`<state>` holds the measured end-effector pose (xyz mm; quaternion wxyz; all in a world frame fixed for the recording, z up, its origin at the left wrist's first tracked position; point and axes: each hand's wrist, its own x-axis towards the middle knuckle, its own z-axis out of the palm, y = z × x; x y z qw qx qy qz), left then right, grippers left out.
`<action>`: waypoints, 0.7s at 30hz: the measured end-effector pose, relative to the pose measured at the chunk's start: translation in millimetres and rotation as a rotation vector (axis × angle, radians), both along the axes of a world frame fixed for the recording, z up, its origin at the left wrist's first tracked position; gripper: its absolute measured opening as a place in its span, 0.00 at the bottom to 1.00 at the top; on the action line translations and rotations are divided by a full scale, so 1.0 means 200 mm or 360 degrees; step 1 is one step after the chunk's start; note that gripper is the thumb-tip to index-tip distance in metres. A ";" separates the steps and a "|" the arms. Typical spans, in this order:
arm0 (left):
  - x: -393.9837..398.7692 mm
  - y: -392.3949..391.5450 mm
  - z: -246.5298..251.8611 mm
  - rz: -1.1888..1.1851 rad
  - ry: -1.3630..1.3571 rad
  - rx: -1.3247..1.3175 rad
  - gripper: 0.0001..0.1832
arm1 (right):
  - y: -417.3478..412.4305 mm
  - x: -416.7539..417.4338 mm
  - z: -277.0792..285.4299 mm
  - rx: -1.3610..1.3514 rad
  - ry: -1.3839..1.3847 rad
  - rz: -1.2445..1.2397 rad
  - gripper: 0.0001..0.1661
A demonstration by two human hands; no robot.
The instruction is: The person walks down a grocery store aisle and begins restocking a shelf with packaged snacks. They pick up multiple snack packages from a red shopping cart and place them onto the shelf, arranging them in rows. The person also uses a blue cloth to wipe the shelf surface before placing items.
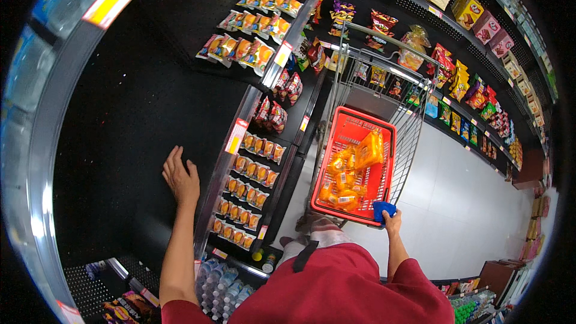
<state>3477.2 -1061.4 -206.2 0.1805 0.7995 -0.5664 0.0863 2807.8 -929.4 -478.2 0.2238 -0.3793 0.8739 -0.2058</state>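
Observation:
My left hand (181,177) reaches out over a black shelf surface (144,108), thumb apart from the fingers, with nothing in it. My right hand (393,223) grips a blue cloth (382,210) at the near right corner of a red plastic basket (316,180). The basket sits in a metal shopping cart (411,144). Inside it lie several orange-wrapped packages; a larger orange package (370,149) rests toward the far side. Just right of my left forearm, rows of small packaged cakes (252,191) line a shelf.
More packaged cakes (243,51) sit farther along the shelf, beyond dark red snack bags (275,114). Water bottles (220,285) stand low at my left. Across the aisle floor (454,198), shelves hold snack bags (460,81) and boxes (468,9). A metal shelf edge (49,99) curves along the left.

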 end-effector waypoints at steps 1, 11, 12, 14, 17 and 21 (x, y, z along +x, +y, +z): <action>0.00 0.00 0.00 0.0003 0.0018 0.0003 0.22 | 0.00 -0.04 -0.02 0.0017 0.0001 -0.0031 0.41; 0.00 0.02 0.02 -0.0012 0.0120 -0.0026 0.22 | -0.04 -0.08 0.02 0.0096 0.0285 -0.0112 0.22; 0.01 0.03 0.01 0.0002 0.0113 -0.0010 0.22 | -0.06 -0.07 0.06 0.0100 0.0229 -0.0139 0.21; 0.02 0.03 0.01 0.0018 0.0098 0.0006 0.22 | -0.13 -0.02 0.14 0.0092 0.0112 -0.0207 0.19; 0.01 0.02 0.01 0.0026 0.0114 0.0011 0.22 | -0.23 0.19 0.31 -0.0384 -0.0312 -0.0027 0.15; 0.04 0.03 -0.01 0.0006 0.0086 -0.0028 0.21 | -0.51 0.70 0.66 -0.0553 -0.0904 0.0279 0.12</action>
